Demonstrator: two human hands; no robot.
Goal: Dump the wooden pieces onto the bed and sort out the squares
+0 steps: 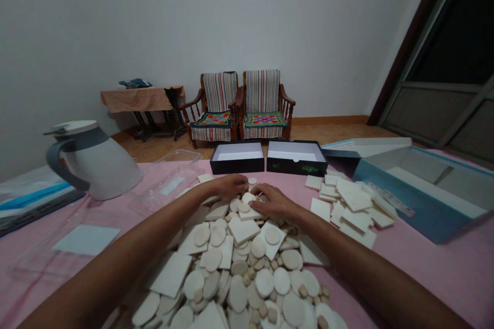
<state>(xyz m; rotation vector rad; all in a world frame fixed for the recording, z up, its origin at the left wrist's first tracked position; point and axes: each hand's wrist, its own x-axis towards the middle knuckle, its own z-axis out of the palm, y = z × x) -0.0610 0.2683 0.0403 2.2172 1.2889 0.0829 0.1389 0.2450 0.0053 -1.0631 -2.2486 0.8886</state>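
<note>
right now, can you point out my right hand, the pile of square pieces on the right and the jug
right hand (pixel 275 201): head view, on the back of the hand
pile of square pieces (pixel 354 194): head view, on an upper piece's face
jug (pixel 103 165): head view, on its pale body

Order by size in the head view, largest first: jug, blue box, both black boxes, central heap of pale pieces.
1. Central heap
2. Blue box
3. Jug
4. Left black box, right black box: too alike to rank
</note>
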